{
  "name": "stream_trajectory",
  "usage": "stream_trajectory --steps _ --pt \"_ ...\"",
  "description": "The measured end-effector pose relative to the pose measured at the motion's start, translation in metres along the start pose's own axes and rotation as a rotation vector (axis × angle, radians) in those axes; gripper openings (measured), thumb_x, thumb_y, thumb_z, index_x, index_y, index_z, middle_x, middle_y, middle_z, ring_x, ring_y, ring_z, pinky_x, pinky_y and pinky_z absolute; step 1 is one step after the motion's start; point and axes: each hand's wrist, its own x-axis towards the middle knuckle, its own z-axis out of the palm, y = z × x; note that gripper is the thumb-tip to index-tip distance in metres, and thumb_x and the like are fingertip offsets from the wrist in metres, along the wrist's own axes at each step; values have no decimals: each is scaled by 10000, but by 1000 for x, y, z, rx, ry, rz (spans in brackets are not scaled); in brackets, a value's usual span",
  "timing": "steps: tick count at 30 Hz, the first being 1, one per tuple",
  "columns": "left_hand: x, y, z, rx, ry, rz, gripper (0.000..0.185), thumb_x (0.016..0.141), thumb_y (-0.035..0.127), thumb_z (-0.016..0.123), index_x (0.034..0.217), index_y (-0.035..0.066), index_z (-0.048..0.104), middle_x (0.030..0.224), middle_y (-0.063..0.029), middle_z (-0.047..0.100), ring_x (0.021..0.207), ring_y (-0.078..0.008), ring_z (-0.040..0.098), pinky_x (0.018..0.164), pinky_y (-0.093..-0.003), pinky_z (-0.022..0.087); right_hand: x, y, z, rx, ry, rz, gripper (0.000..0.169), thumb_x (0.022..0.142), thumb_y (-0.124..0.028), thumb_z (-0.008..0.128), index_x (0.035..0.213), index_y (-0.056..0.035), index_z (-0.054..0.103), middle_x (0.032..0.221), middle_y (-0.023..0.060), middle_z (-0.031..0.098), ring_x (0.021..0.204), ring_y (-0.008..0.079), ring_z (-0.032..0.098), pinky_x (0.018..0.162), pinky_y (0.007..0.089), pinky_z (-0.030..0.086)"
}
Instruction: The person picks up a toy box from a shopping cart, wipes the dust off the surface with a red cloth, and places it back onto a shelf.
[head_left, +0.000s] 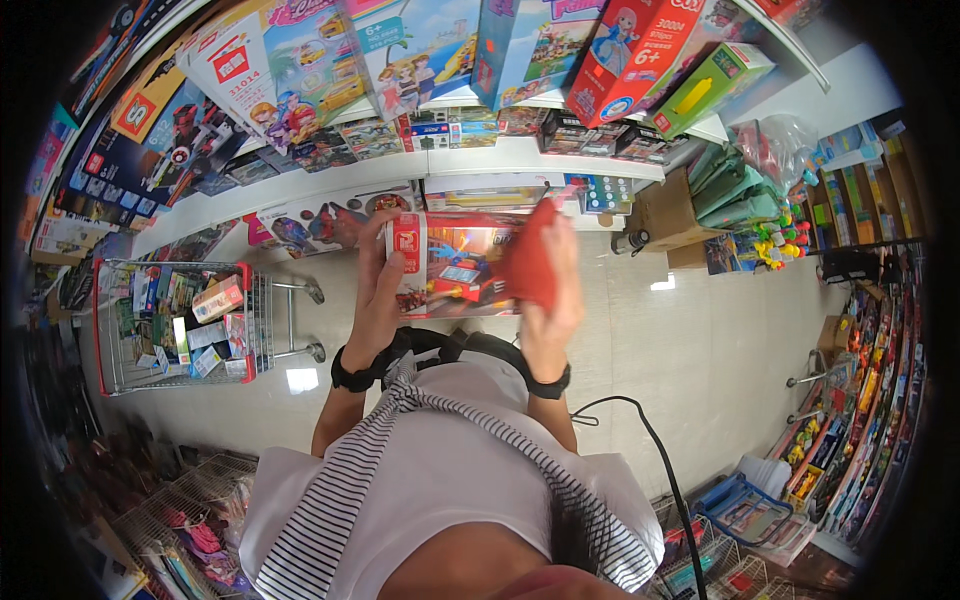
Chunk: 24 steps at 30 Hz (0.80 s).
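A toy building-set box (457, 266) with a white and red printed front is held up before my waist. My left hand (375, 289) grips its left end, with the thumb on the front and the fingers along the far upper edge. In my right hand (559, 289) is a red cloth (531, 262), which lies over the right end of the box and hides part of its print. That hand and the cloth are blurred. Both wrists wear black bands.
White shelves (487, 154) with large toy boxes (420, 56) stand ahead of me. To the left is a wire shopping cart (259, 322) holding small boxes. A cardboard carton (664, 214) with green bags sits ahead right. A black cable (667, 457) hangs beside my right side.
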Motion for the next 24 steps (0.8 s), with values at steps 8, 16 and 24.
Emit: stream_trajectory --steps 8,16,24 --pt "10 0 2 34 48 53 446 972 239 438 1373 81 328 1391 -85 320 1261 -194 376 1045 -329 329 -11 -9 16 -130 -212 -207 533 762 -326 633 1220 -54 598 1330 106 538 1308 320 418 1042 489 333" --pt "14 -7 -9 47 173 52 420 995 249 408 1376 87 338 1368 -83 371 1215 -195 451 977 -335 428 -7 -4 6 147 -303 -353 491 847 -467 521 1008 -21 646 1132 96 655 1147 270 578 956 414 427" --pt "15 -14 -14 -148 154 -75 470 980 326 425 1387 108 335 1379 -67 358 1241 -187 441 960 -345 482 2 21 -34 247 303 369 417 814 14 438 1216 24 548 1096 147 643 642 122 594 465 235 471"
